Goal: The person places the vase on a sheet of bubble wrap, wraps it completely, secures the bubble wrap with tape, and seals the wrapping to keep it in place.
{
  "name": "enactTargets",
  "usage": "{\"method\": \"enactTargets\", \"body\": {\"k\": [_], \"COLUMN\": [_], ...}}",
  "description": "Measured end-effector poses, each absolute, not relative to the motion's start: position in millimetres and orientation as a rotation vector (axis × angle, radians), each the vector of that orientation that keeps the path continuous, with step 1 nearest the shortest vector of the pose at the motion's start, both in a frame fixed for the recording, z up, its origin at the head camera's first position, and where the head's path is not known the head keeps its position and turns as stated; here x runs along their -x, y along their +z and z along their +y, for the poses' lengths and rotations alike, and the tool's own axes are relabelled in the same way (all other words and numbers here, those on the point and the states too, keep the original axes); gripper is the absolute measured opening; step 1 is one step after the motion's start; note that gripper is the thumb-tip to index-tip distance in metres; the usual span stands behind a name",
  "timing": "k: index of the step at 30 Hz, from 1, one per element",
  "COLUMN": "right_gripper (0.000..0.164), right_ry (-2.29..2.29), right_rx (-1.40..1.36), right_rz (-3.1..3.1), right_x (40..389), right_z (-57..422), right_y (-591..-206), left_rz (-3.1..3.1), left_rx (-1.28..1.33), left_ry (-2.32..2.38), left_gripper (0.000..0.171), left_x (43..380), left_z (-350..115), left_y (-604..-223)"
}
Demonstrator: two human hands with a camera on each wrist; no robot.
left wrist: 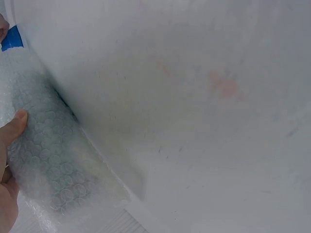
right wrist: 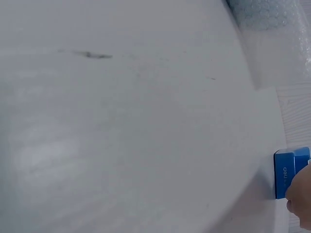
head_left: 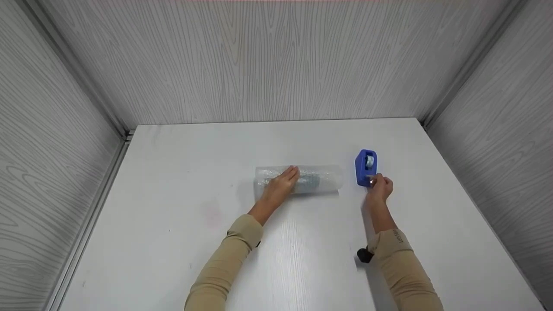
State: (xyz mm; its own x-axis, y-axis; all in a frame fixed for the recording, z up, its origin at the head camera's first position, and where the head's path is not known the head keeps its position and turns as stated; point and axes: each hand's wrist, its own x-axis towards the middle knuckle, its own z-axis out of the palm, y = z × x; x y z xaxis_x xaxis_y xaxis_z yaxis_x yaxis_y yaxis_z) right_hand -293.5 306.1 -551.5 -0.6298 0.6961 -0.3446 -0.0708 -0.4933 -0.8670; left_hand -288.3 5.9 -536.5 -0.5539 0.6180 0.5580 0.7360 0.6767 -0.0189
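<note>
A bundle rolled in clear bubble wrap (head_left: 328,178) lies lengthwise across the middle of the table, with something greenish showing through. My left hand (head_left: 281,185) holds it near its middle, fingers over the top and the thumb against the wrap in the left wrist view. To the right stands a blue tape dispenser (head_left: 360,166) with a roll of clear tape (head_left: 370,161) in it. My right hand (head_left: 380,187) is at the dispenser's near end, fingers curled, pinching the tape's end. In the right wrist view only part of that hand (right wrist: 302,199) shows, overlapping the dispenser.
The white table (head_left: 173,194) has a back edge close to a grey wood-grain panel (head_left: 276,60). Similar panels rise at the left and right. A small black object (head_left: 365,255) sits at the right sleeve's cuff.
</note>
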Motion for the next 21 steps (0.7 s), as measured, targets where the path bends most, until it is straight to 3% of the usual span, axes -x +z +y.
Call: {"method": "enactTargets", "body": {"k": [21], "right_gripper": [0.016], "right_ry": [2.537], "right_rx": [1.299], "right_rz": [-1.139], "right_x": [276], "right_z": [313], "right_y": [-529], "left_rz": [-2.340], "left_rx": [1.043], "left_ry": [-0.328], "left_gripper": [0.034], "left_x": [289], "left_z": [7], "left_y": [-538]}}
